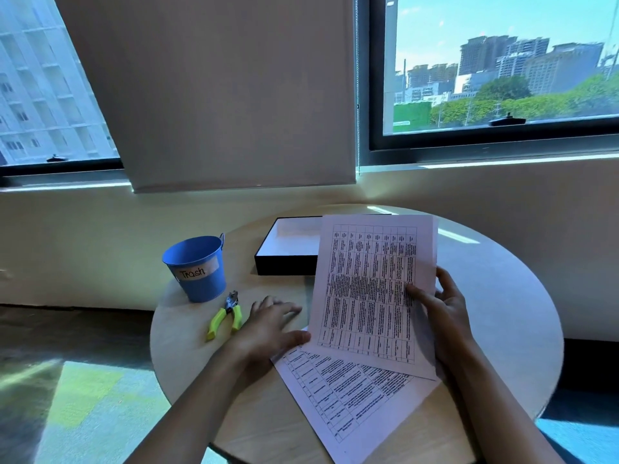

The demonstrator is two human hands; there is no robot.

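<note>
The right hand pinched the printed sheet at its 3 o'clock edge, thumb in front, fingers behind. The left hand lay flat on the bench, fingers loosely spread. The sheet stood raised mid-bench, long axis running 6 to 12 o'clock. The blue bucket at 10 o'clock hid its contents; the open black box at 12 showed a white lining.

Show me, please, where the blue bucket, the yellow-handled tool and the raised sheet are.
blue bucket (197, 272): head view, on its Trash label.
yellow-handled tool (229, 308): head view, on its joint.
raised sheet (368, 296): head view, mid printed table.
</note>
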